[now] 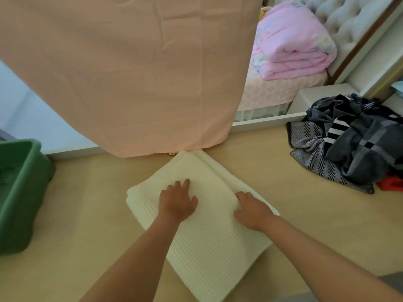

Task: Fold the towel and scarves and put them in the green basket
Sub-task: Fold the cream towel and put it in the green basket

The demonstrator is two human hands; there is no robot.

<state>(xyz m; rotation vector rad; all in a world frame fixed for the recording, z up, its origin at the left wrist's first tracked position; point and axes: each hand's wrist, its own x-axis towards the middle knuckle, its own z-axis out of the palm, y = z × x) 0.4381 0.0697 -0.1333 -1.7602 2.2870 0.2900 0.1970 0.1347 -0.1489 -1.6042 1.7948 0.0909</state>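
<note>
A cream waffle-weave towel (209, 243) lies folded on the light wooden surface in front of me. My left hand (177, 201) presses flat on its upper middle with fingers spread. My right hand (250, 209) rests at the towel's right edge, its fingertips curled over the folded edge. A heap of grey, black and white patterned scarves (349, 140) lies at the right, with a bit of red cloth (390, 184) under it. The green basket (19, 192) stands at the left edge, partly cut off.
A large peach cloth (130, 73) hangs down behind the towel. A folded pink quilt (290, 44) sits on a bed at the back right, beside a tufted headboard (349, 20). A white ledge (268, 122) runs along the surface's far side.
</note>
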